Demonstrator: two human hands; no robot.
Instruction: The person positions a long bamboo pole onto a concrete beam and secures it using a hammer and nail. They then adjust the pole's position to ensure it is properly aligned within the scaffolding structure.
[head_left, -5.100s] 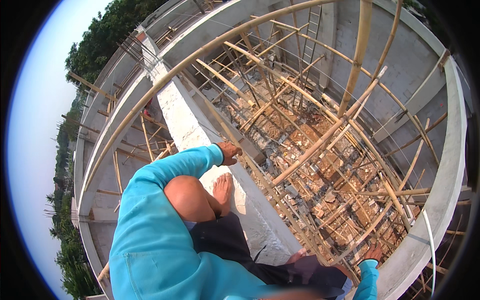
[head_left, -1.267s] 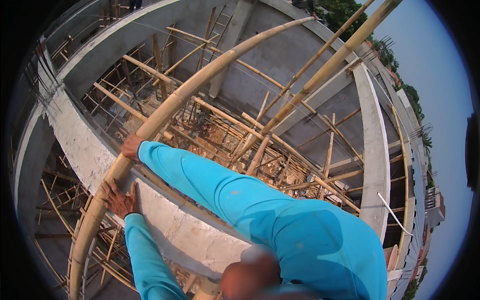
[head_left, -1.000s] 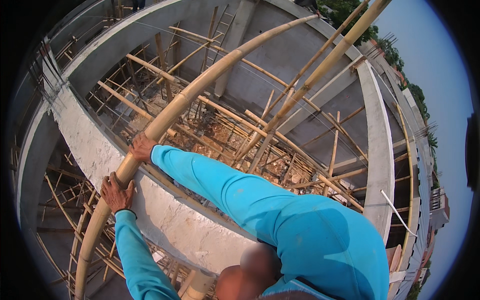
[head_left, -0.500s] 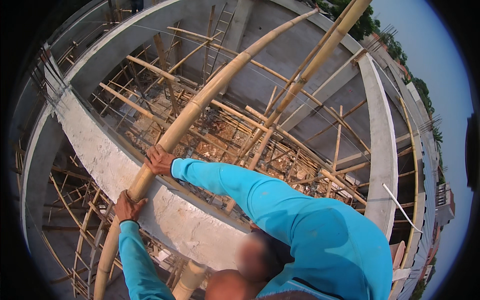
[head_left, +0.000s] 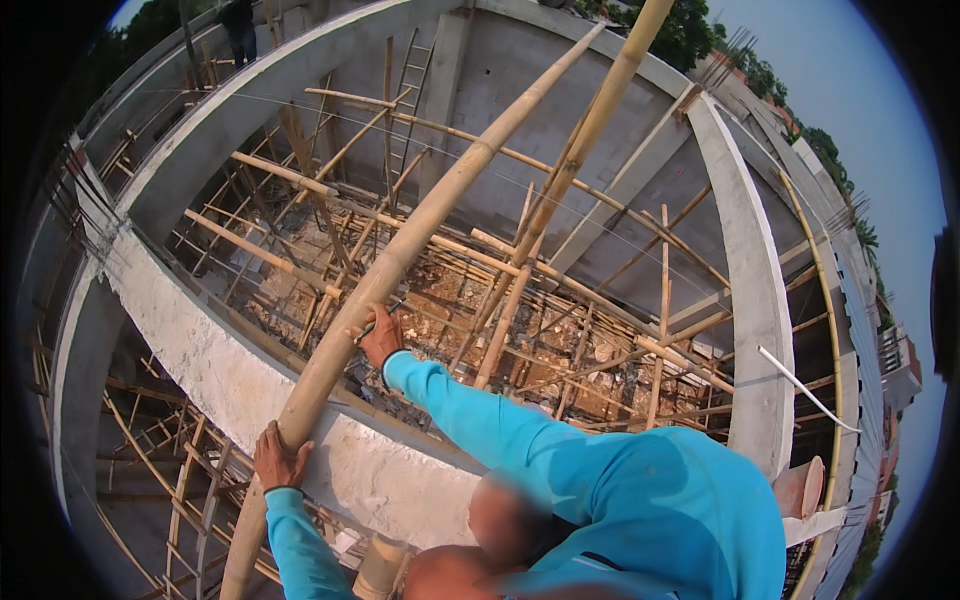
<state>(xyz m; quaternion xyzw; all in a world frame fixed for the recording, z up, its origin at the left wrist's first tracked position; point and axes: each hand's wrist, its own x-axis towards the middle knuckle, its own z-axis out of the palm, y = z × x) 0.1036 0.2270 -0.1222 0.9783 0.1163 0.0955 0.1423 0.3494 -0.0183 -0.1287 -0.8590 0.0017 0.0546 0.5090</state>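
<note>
Well, that is one long bamboo pole (head_left: 428, 220)

It slants up and away, past both hands. The left hand (head_left: 280, 460) is wrapped around its near part. The right hand (head_left: 381, 338) is farther up, touching its side; I cannot tell if it grips. A rough white beam (head_left: 200, 330) runs under the pole, by the left hand. Far past both hands is a ladder (head_left: 411, 95).

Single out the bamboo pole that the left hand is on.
The long, thick pole crossing over the pale, rough beam: the left hand lies on it near that crossing. The other bamboo poles are apart from that hand.
</note>
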